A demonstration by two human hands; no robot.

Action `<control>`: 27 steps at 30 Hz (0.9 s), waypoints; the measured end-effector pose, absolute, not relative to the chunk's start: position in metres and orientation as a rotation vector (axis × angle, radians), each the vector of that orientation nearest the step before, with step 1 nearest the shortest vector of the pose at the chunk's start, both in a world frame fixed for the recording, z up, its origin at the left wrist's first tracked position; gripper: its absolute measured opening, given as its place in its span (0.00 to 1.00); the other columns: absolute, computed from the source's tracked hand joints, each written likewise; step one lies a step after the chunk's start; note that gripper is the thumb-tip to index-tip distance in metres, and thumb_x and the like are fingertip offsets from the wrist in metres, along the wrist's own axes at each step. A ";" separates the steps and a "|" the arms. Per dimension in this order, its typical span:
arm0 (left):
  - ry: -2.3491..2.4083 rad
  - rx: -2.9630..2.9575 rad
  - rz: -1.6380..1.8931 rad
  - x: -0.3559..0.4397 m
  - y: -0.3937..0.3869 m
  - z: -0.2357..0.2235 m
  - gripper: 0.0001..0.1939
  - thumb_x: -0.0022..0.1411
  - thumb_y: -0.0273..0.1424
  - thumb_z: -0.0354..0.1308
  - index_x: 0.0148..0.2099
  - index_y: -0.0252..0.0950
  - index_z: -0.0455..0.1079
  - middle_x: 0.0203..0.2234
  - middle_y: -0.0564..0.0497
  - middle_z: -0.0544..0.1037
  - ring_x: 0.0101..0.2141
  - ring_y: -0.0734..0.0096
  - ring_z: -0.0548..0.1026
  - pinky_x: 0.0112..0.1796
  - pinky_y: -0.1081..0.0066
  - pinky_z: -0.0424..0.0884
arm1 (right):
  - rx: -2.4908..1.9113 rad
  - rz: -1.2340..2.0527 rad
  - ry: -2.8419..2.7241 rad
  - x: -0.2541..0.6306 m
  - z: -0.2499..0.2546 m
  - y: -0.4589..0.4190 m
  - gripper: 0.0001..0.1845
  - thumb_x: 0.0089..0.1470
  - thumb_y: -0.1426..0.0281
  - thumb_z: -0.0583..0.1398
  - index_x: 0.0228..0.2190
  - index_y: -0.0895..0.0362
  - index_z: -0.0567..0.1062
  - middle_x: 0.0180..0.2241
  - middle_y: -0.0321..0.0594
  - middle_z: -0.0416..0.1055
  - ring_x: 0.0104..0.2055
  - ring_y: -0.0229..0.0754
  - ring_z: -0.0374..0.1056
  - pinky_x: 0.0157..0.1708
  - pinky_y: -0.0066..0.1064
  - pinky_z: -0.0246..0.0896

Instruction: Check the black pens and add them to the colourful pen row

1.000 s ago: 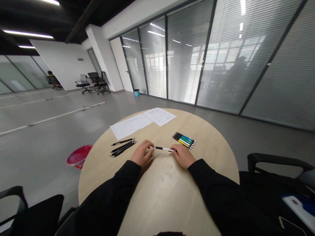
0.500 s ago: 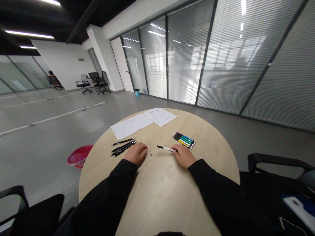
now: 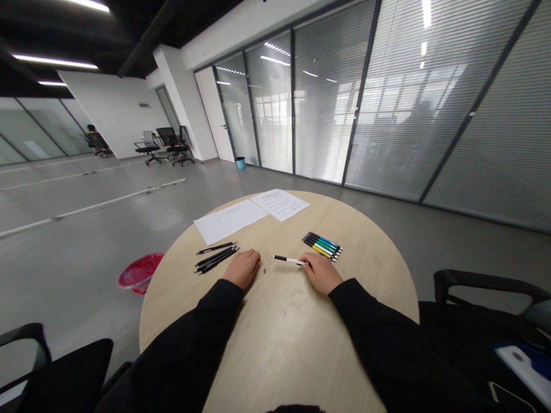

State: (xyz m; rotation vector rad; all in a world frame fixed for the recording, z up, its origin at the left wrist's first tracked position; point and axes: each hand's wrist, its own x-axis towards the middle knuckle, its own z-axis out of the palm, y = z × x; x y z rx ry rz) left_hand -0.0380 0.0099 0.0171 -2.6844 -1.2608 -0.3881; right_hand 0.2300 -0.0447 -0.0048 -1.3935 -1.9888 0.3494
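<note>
My left hand (image 3: 242,269) rests on the pale wood round table (image 3: 284,338), just right of a bundle of black pens (image 3: 216,260). Its fingers curl downward, so I cannot tell whether it holds anything. A single black pen (image 3: 216,248) lies just beyond the bundle. My right hand (image 3: 322,273) lies over the right end of a black-and-white pen (image 3: 288,260), which hides that end. A tiny speck (image 3: 264,269) sits on the wood between my hands. Several pens with coloured barrels (image 3: 322,246) lie side by side beyond my right hand.
Two white paper sheets (image 3: 230,222) lie at the table's far edge. A red bin (image 3: 140,273) stands on the grey floor to the left. Black chairs flank me, and a blue-and-white object (image 3: 523,367) lies at lower right. A seated person (image 3: 97,141) is far off.
My left hand has drawn back leftward, away from the black-and-white pen, and now sits next to the black pens. My right hand and that pen have barely moved.
</note>
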 end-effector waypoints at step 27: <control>-1.194 -2.766 -0.590 -0.029 -0.001 0.025 0.08 0.67 0.26 0.44 0.37 0.36 0.63 0.31 0.48 0.72 0.29 0.66 0.68 0.34 0.66 0.60 | -1.359 0.300 -1.966 0.229 -0.005 -0.044 0.07 0.57 0.78 0.56 0.35 0.57 0.73 0.35 0.41 0.72 0.40 0.42 0.66 0.42 0.31 0.59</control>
